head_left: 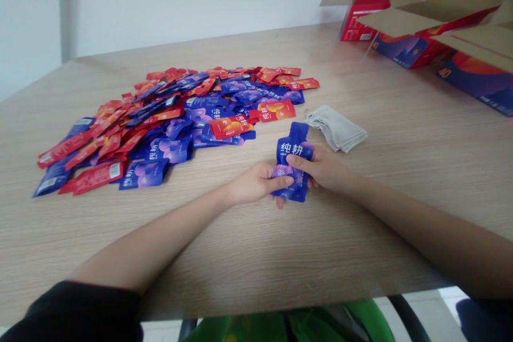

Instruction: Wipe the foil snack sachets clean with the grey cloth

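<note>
**Both hands held one blue packet beside a large loose pile**

Two bare forearms reached forward over the wooden surface (401,133). Left hand (256,183) and right hand (323,166) were both closed on a single blue packet (294,163), fingers and thumbs pinching its lower half, its top pointing away. Behind and to the left, well apart, a heap of red and blue packets (168,117) lay unsorted. A folded grey cloth (336,127) lay just beyond the right hand; open cardboard boxes (420,26) stood far right.

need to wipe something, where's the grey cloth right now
In the head view the folded grey cloth lies on the wooden table, right of centre, just beyond the right hand and beside the pile of sachets.
</note>
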Motion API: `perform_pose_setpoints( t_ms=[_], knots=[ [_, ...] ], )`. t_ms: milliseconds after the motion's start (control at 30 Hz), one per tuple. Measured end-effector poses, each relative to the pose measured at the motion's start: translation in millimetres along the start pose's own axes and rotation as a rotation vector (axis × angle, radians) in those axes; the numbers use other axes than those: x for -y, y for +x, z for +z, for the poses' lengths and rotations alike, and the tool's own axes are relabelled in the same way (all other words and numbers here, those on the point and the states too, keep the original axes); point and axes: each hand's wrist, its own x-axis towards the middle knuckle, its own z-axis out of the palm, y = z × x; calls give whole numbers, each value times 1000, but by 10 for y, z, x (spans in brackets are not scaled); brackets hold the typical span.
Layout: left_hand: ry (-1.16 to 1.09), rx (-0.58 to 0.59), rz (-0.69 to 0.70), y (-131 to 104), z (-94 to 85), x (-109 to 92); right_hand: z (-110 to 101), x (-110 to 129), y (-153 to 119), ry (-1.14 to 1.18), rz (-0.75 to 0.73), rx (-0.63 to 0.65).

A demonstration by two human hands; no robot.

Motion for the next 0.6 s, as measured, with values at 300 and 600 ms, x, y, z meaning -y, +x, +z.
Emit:
perform_pose_setpoints(
  t_ms=[300, 600],
  knots=[
    [5, -68, 6, -7, 26, 13, 5, -33, 21, 20, 19, -8],
    [2, -321, 67, 53, 19, 32, -117, -35, 69, 155, 52, 282]
  ],
)
